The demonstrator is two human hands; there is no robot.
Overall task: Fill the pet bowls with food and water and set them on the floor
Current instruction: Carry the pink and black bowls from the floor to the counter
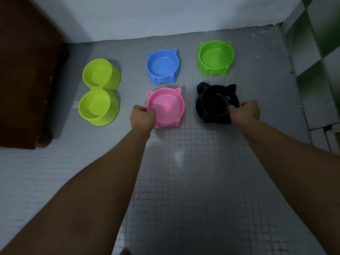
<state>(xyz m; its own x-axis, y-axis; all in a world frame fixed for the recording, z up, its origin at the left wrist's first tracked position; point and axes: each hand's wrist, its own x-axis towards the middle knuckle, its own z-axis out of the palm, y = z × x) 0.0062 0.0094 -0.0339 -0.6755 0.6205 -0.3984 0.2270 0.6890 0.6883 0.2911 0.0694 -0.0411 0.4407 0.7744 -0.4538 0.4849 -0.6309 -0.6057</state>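
Pet bowls on the grey tiled floor (184,181), two of them gripped.
The left hand (142,117) pinches the pink bowl (166,107) by its left rim; the right hand (246,112) pinches the black bowl (215,103) by its right rim. The blue bowl (162,66), green bowl (215,57) and lime double bowl (99,92) sit apart.

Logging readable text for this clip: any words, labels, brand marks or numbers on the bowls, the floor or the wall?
No text can be read anywhere in this view.
The pink bowl, black bowl, blue bowl, green bowl and yellow-green double bowl: plain plastic, no print or label showing.
The tiled floor and wall: no signs or marks that read as text.
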